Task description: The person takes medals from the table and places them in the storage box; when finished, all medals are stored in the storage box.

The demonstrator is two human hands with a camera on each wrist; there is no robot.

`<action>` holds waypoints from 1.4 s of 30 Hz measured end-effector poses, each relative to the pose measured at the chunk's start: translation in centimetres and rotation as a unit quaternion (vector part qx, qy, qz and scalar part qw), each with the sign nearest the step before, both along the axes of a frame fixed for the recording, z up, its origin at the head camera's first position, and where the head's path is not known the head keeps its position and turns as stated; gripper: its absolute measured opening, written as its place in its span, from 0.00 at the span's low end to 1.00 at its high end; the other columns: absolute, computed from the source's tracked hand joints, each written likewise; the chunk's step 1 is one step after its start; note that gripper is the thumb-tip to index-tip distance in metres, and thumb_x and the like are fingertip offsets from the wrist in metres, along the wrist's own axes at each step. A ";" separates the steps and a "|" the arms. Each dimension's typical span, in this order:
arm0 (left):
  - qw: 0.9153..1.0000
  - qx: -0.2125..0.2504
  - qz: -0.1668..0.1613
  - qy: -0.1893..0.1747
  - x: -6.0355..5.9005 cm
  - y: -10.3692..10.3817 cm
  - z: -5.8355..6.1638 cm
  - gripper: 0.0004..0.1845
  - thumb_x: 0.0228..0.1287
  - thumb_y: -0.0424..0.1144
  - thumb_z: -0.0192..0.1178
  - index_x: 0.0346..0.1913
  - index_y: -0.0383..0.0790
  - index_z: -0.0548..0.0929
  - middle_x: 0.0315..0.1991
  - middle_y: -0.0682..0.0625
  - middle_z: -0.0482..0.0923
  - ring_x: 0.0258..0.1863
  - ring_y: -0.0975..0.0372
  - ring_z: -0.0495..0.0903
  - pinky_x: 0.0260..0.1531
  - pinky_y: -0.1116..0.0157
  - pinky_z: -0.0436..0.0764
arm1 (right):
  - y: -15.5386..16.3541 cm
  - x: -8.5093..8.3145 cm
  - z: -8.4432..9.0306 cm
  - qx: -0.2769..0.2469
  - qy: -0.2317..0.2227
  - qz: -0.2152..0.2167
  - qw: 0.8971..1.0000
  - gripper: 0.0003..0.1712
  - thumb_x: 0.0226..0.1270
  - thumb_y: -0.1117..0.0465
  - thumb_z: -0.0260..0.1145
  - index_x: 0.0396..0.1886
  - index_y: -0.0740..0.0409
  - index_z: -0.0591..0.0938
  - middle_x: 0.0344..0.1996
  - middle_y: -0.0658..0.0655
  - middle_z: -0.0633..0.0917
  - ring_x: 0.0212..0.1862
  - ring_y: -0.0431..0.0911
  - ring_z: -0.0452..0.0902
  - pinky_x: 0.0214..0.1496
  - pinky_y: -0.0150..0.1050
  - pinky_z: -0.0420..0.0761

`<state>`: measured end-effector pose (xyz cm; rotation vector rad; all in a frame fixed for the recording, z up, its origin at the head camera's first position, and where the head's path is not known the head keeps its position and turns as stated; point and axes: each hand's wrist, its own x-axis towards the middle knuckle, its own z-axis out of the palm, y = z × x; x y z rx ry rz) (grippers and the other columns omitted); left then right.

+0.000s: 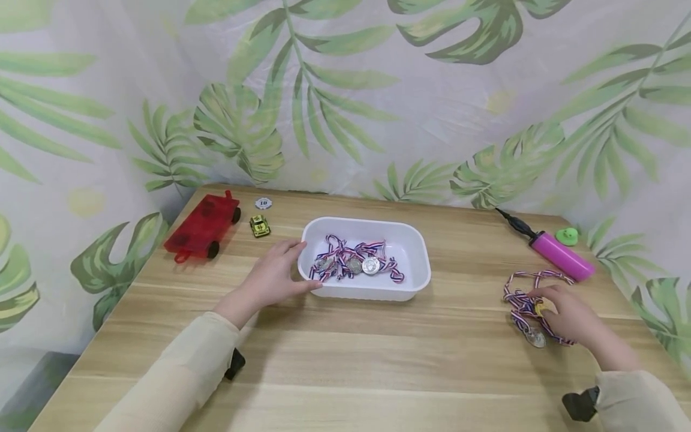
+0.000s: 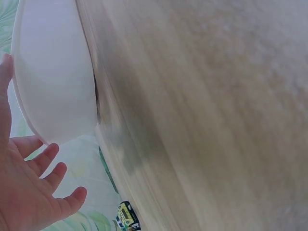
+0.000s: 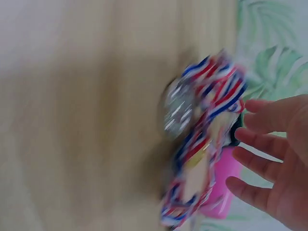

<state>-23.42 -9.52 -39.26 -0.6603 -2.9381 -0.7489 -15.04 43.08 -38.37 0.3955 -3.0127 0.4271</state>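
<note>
In the head view a white plastic tub [image 1: 372,293] holds several striped ribbons with medals, among them a silver medal [image 1: 370,265]. My left hand [image 1: 272,273] is at the tub's left end, thumb by the front rim and fingers spread near the back corner; the left wrist view shows those fingers loosely extended. Over on the right, my right hand [image 1: 567,312] hovers at a heap of red, white and blue ribbons [image 3: 226,91]. A silver medal [image 3: 179,108] and a gold medal [image 1: 540,308] lie in this heap. The right fingers are spread beside the ribbons, in the right wrist view.
A red translucent toy cart [image 1: 204,227], a yellow toy car [image 1: 260,225] and a round token marked 10 [image 1: 263,203] are at the back left. Behind the right heap lie a pink hand pump [image 1: 561,256] and a green toy duck [image 1: 567,236]. A leaf-print curtain [image 1: 345,108] hangs behind the wooden table [image 1: 345,360].
</note>
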 end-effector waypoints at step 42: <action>1.000 0.003 0.002 0.011 0.0 -0.1 -0.4 0.50 0.44 0.63 0.66 0.65 0.33 0.64 0.63 0.37 0.61 0.62 0.45 0.59 0.60 0.46 0.60 | 2.0 -0.5 -3.1 0.063 -0.029 0.012 0.998 0.25 0.45 0.70 0.67 0.43 0.83 0.74 0.34 0.67 0.75 0.36 0.61 0.75 0.41 0.57 0.75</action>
